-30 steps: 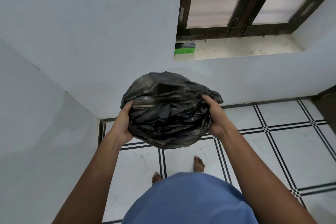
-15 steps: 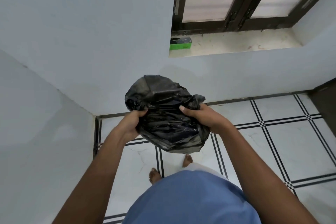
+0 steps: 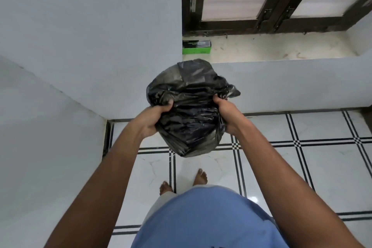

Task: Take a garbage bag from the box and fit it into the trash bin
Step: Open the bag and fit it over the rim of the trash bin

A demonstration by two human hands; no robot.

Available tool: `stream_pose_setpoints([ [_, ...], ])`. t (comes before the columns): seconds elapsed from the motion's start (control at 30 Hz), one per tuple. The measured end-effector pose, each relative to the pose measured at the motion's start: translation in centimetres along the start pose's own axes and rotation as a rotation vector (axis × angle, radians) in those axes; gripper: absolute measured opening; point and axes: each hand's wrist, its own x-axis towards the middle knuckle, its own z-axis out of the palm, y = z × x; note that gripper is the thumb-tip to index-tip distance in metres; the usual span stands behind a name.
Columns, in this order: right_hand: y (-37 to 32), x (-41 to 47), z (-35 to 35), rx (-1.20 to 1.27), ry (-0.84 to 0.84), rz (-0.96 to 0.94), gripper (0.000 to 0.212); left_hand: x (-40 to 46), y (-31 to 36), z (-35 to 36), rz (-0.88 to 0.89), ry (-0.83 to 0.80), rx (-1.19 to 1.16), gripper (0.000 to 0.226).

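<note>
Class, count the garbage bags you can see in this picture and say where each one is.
1: the black garbage bag, gripped between the left hand and right hand. The green box may hide more.

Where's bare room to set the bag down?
The sill right of the green box is bare up to the window frame. Floor tiles right of the feet are open. Both hands, left and right, grip the garbage bag.

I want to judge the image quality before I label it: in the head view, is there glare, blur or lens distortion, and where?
Head view: wide-angle bending curves the wall edges and the window frame; small glare spot on the floor tile; soft sheen on the black garbage bag, held by left hand and right hand; the green box print is too soft to read.
</note>
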Motion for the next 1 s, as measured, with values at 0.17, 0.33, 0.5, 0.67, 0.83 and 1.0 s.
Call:
stream_pose_setpoints([
  [0.17, -4.5, 1.2, -0.4, -0.111, -0.170, -0.101, 0.065, 1.7, 3.5, 3.9, 0.016, 0.142, -0.045, 0.032],
  [0.33, -6.5, 2.9, -0.6, 0.142, -0.345, -0.183, 0.091, 1.9, 4.5, 5.7, 0.089, 0.068, -0.218, 0.053],
  [0.5, -3.8, 5.8, -1.2, 0.152, -0.250, -0.097, 0.100, 2.2, 3.0, 6.3, 0.190, 0.046, -0.360, 0.078],
  [0.67, 0.7, 7.1, -2.4, 0.114, -0.169, -0.057, 0.093, 3.3, -0.1, 5.6, 0.178, 0.153, -0.299, 0.078],
  [0.83, 3.2, 7.5, -3.2, 0.129, -0.121, -0.041, 0.083, 5.4, -2.4, 4.5, 0.131, 0.225, -0.281, 0.064],
  [1.0, 5.5, 7.0, -3.9, 0.125, -0.039, -0.011, 0.077, 7.0, -5.1, 5.1, 0.030, 0.249, -0.196, 0.050],
])
